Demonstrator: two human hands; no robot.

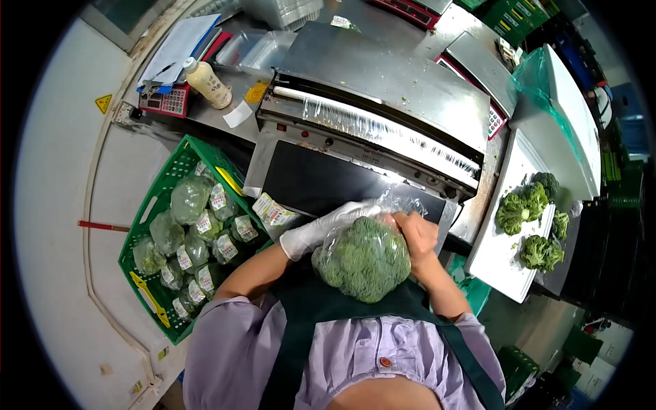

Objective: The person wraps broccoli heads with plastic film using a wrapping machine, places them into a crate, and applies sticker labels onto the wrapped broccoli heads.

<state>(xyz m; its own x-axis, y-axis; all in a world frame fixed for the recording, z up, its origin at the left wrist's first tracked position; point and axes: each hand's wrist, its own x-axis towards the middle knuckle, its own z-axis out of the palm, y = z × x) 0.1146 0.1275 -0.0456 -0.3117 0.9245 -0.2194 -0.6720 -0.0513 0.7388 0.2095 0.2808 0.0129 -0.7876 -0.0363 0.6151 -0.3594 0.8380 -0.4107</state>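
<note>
A large broccoli head [365,260] in clear plastic film is held close against my dark apron. My left hand [318,231], in a white glove, reaches behind it from the left, its fingers partly hidden by the broccoli and film. My bare right hand [415,236] is closed at the upper right of the broccoli, pinching the film. Loose film [402,200] bunches above the broccoli, over the front of the wrapping machine [328,179]. The film roll [383,126] lies across that machine. A label sheet [272,210] is beside my left forearm.
At left stands a green crate [154,198] of several wrapped, labelled broccoli heads. A white tray [502,256] at right holds several unwrapped pieces [523,208]. A bottle [206,83], a red scale [164,101] and clear plastic trays [263,51] stand at the back left.
</note>
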